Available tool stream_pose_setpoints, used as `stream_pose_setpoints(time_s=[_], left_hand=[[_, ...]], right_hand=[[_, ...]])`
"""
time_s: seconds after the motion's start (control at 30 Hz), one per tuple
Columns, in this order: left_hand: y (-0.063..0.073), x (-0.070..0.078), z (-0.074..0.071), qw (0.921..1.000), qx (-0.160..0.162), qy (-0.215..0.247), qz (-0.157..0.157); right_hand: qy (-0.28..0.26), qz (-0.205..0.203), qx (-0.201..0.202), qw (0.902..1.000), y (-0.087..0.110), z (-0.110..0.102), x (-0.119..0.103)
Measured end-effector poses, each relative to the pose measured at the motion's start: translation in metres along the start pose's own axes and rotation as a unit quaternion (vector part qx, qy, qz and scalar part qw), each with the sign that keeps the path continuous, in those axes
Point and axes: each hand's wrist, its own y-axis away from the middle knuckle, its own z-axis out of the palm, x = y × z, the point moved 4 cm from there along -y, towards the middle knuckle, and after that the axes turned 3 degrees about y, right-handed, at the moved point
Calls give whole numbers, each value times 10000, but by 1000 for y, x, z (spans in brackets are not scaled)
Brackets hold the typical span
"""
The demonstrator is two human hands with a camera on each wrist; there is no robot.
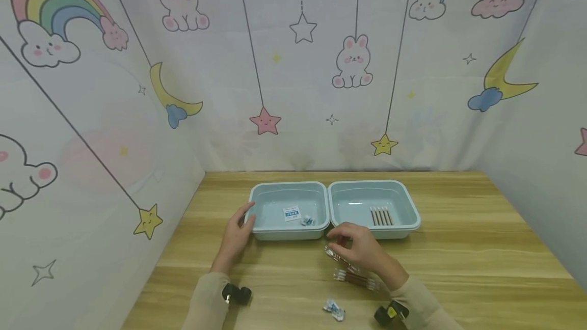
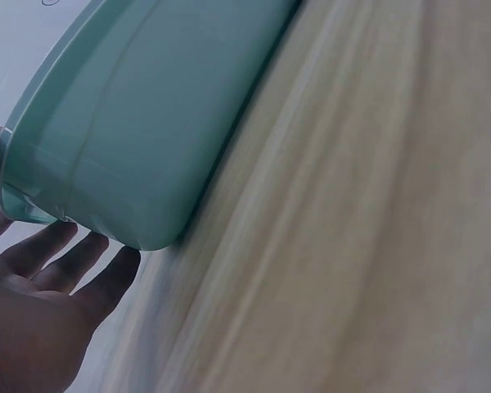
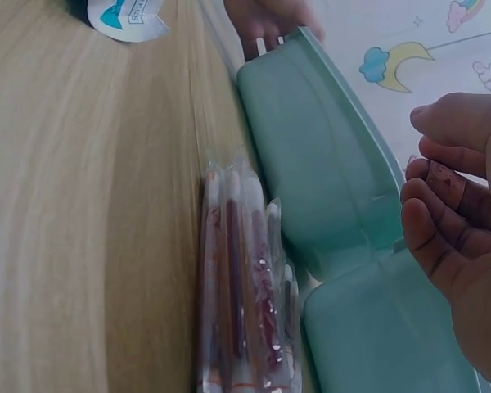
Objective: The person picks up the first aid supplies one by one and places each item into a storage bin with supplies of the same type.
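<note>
At the left end of the left pale blue plastic tub, my left hand holds the rim, with several fingertips against the outer wall in the left wrist view. My right hand hovers by the front corner where the two tubs meet, its fingers loosely curled and nothing visible between them. Below it on the table lie clear packets of brown-stemmed cotton swabs, also seen as swab packets in the right wrist view. In the right tub, several swabs lie side by side.
Inside the left tub are a flat white-and-blue packet and a small crumpled blue-and-white wrapped piece. A similar wrapped piece lies near the front of the wooden table. Patterned fabric walls enclose the back and sides.
</note>
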Motion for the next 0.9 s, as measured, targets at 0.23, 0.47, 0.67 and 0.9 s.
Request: stream_pose_setpoints(time_s=[0.23,0.47,0.67,0.9], left_hand=[[1,0,0,10000,46,-64,35],[2,1,0,10000,-9,11,43],[2,3,0,10000,1,18,46],[2,2,0,10000,-9,43,64]], right_hand=[[55,-36,-2,10000,3,1,1],[13,-49,-15,10000,4,1,2],[-4,-9,-52,10000,6,2,5],[2,-20,-85,10000,7,1,5]])
